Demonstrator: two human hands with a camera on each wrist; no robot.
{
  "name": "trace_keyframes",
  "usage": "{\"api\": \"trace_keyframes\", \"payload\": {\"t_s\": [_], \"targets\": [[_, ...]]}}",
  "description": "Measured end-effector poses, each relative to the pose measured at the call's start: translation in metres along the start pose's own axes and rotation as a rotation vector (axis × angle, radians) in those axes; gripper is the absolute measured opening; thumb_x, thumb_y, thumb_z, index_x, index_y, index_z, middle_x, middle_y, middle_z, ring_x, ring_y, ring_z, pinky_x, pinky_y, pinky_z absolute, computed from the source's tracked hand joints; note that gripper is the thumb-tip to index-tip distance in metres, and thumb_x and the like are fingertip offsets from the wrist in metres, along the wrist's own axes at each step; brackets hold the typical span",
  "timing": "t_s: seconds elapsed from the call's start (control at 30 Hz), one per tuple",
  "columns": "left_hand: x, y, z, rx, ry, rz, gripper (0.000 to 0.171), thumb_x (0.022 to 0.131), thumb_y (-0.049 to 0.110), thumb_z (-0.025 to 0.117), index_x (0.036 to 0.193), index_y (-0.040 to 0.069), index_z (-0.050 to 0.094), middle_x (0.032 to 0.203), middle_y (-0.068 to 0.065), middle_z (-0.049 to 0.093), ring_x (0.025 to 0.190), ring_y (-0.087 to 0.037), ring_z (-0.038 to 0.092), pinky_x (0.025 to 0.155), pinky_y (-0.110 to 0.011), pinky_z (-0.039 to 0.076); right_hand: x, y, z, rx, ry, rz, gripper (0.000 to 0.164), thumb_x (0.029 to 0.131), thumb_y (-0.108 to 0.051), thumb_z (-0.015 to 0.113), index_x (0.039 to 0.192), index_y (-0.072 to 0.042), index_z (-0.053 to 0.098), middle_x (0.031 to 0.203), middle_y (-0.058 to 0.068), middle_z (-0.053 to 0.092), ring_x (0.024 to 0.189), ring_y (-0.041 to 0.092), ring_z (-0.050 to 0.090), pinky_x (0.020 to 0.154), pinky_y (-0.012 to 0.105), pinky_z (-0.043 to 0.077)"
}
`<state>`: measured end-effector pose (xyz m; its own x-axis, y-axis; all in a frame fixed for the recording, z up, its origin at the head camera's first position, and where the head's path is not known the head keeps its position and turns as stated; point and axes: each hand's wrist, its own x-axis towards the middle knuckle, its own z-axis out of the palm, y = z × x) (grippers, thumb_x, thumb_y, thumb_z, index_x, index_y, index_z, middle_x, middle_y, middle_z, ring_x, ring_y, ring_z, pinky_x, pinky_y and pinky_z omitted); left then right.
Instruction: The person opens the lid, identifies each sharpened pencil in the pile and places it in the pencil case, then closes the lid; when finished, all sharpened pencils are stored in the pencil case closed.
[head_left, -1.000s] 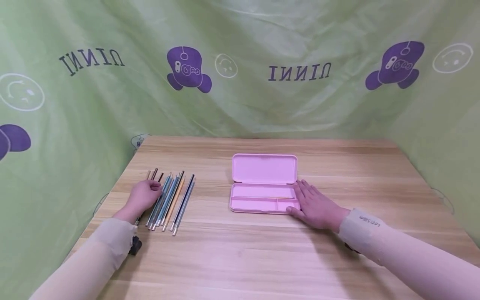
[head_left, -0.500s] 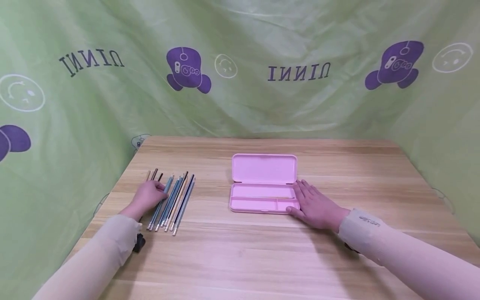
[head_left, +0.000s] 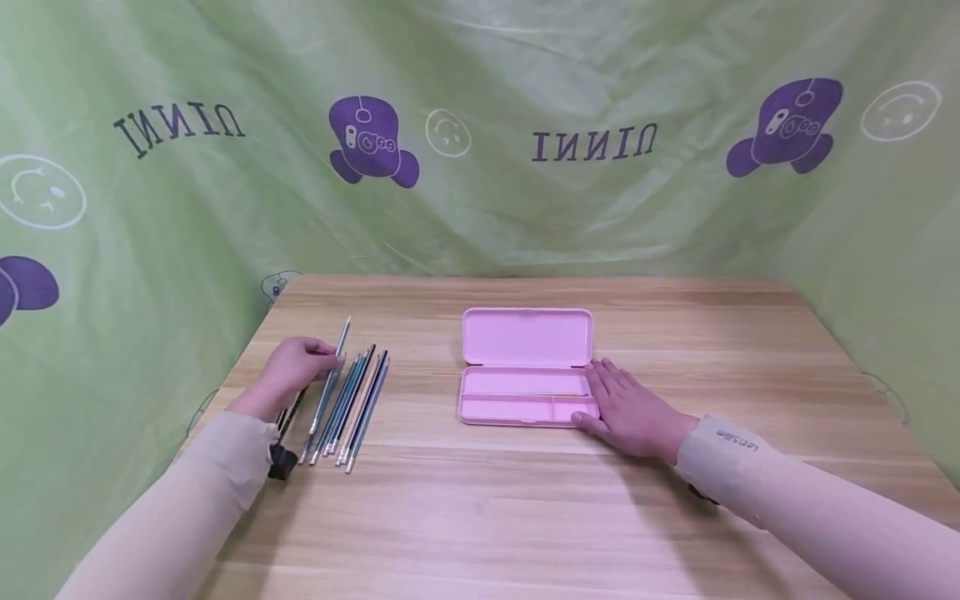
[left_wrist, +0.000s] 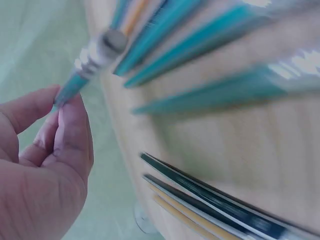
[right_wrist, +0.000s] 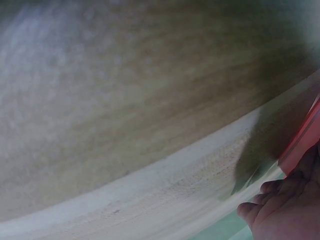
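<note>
My left hand (head_left: 296, 371) pinches a teal pencil (head_left: 327, 398) between thumb and fingers, raised off the table with its point toward the back. In the left wrist view the pencil's eraser end (left_wrist: 102, 50) faces the camera. To its right lie several blue and dark pencils (head_left: 352, 406) side by side; a few dark and yellow pencils (left_wrist: 215, 200) lie on the other side, partly under the hand. An open pink pencil case (head_left: 527, 337) stands mid-table, a thin yellowish pencil (head_left: 551, 394) in its long rear compartment. My right hand (head_left: 637, 412) rests with straight fingers against the case's right side.
The wooden table (head_left: 480, 517) runs back to a green curtain (head_left: 480, 217) that surrounds it on the far side and both flanks. A small black device (head_left: 282, 461) sits at the left wrist. The case has two smaller front compartments.
My left hand has pinched the teal pencil and lifted it from the group. Nearby pencils have shifted to the right and bunched closer. The right hand and the case stay put.
</note>
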<state>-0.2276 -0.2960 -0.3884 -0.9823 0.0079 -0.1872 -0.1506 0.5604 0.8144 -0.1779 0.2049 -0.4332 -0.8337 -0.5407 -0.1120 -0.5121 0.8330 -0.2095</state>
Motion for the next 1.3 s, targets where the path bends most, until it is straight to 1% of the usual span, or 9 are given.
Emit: {"api": "trace_keyframes", "payload": {"t_s": [0.17,0.33,0.43,0.57,0.7,0.83,0.93,1.17,1.3], "targets": [[0.013,0.02,0.013,-0.121,-0.082,0.005,0.032,0.102,0.001,0.06,0.125,-0.021,0.054,0.109,-0.023,0.069,0.087,-0.015,0.068,0.08,-0.025,0.059,0.0,0.001,0.001,0.003,-0.01,0.003,0.087,0.107,-0.052,0.044,0.155,0.017,0.022,0.162,0.036,0.019,0.151,0.051,0.015,0.122,0.061,0.017],[0.028,0.039,0.033,-0.182,-0.154,0.043,0.031,0.103,-0.002,0.056,0.126,-0.023,0.053,0.105,-0.024,0.069,0.084,-0.011,0.068,0.082,-0.027,0.06,0.0,0.0,0.001,0.015,-0.012,0.013,0.086,0.107,-0.052,0.045,0.155,0.017,0.022,0.163,0.036,0.019,0.151,0.051,0.015,0.122,0.061,0.017],[0.034,0.048,0.045,-0.207,-0.205,0.059,0.033,0.103,-0.004,0.054,0.128,-0.024,0.05,0.113,-0.033,0.066,0.083,-0.009,0.068,0.085,-0.029,0.06,0.0,-0.001,0.001,0.019,-0.021,0.011,0.087,0.107,-0.053,0.044,0.155,0.016,0.021,0.163,0.036,0.018,0.151,0.051,0.014,0.123,0.06,0.016],[0.039,0.064,0.061,-0.219,-0.293,0.091,0.037,0.104,-0.005,0.051,0.134,-0.025,0.045,0.125,-0.04,0.059,0.088,-0.01,0.068,0.095,-0.037,0.057,0.001,-0.001,0.002,0.008,-0.025,0.013,0.088,0.107,-0.053,0.044,0.156,0.016,0.02,0.163,0.035,0.017,0.152,0.051,0.013,0.123,0.06,0.015],[0.041,0.083,0.077,-0.155,-0.36,0.139,0.036,0.106,-0.004,0.049,0.135,-0.025,0.047,0.125,-0.039,0.061,0.095,-0.016,0.07,0.095,-0.039,0.057,0.001,0.001,0.003,-0.01,-0.013,0.016,0.087,0.107,-0.052,0.045,0.155,0.016,0.021,0.163,0.035,0.018,0.152,0.05,0.014,0.123,0.06,0.016],[0.042,0.099,0.095,-0.068,-0.39,0.166,0.032,0.105,-0.003,0.049,0.132,-0.021,0.054,0.121,-0.035,0.065,0.102,-0.026,0.071,0.094,-0.041,0.058,0.0,0.002,0.002,-0.02,-0.008,0.018,0.088,0.107,-0.053,0.044,0.155,0.017,0.022,0.163,0.036,0.02,0.151,0.051,0.015,0.122,0.06,0.017],[0.044,0.107,0.108,-0.038,-0.413,0.184,0.029,0.104,-0.005,0.05,0.128,-0.019,0.058,0.115,-0.031,0.069,0.104,-0.031,0.071,0.096,-0.044,0.057,0.0,0.001,0.001,-0.019,-0.012,0.022,0.088,0.107,-0.053,0.044,0.155,0.017,0.022,0.163,0.035,0.02,0.151,0.051,0.015,0.123,0.06,0.016],[0.051,0.122,0.14,0.058,-0.495,0.27,0.022,0.101,-0.004,0.055,0.117,-0.015,0.065,0.101,-0.019,0.073,0.092,-0.024,0.072,0.084,-0.032,0.06,-0.001,-0.002,-0.003,-0.012,-0.03,0.021,0.087,0.107,-0.054,0.042,0.155,0.016,0.022,0.163,0.036,0.019,0.151,0.051,0.014,0.123,0.061,0.015],[0.053,0.132,0.156,0.173,-0.504,0.325,0.021,0.1,-0.001,0.059,0.116,-0.011,0.069,0.098,-0.014,0.076,0.089,-0.02,0.073,0.076,-0.027,0.059,0.0,-0.003,-0.004,-0.016,-0.034,0.023,0.088,0.107,-0.054,0.042,0.155,0.016,0.022,0.163,0.036,0.019,0.151,0.051,0.014,0.122,0.061,0.016]]}}
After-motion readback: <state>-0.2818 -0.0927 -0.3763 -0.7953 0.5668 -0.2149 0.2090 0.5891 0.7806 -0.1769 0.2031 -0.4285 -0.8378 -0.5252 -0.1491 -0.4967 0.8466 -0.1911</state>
